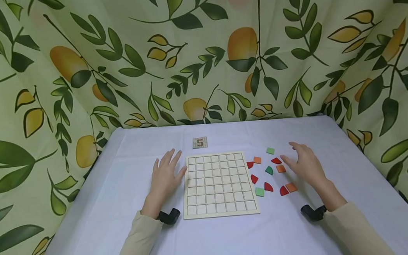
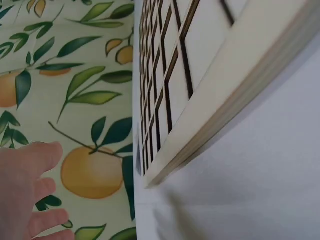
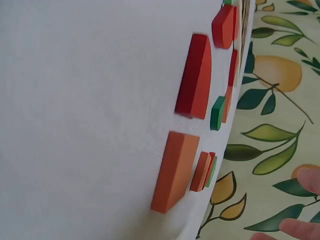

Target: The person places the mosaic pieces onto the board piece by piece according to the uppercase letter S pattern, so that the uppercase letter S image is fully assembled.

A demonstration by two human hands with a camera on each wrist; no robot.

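Observation:
A pale wooden grid board (image 1: 221,214) with rows of square cells lies in the middle of the table. My left hand (image 1: 165,176) hovers at the board's left edge, fingers spread and holding nothing. To the board's right lie several loose flat pieces: orange squares such as this orange square (image 1: 281,168), red quarter-circles such as this red piece (image 1: 268,186), light green squares such as this green square (image 1: 259,192), and a dark green piece (image 1: 269,170). Just right of these pieces my right hand (image 1: 306,165) is held with relaxed fingers, nothing in it.
A small card (image 1: 200,142) with a gridded picture lies behind the board. White cloth covers the table (image 1: 218,243). A curtain (image 1: 200,65) printed with leaves and fruit hangs behind and on both sides. Each wrist wears a black camera, like the left wrist camera (image 1: 169,216).

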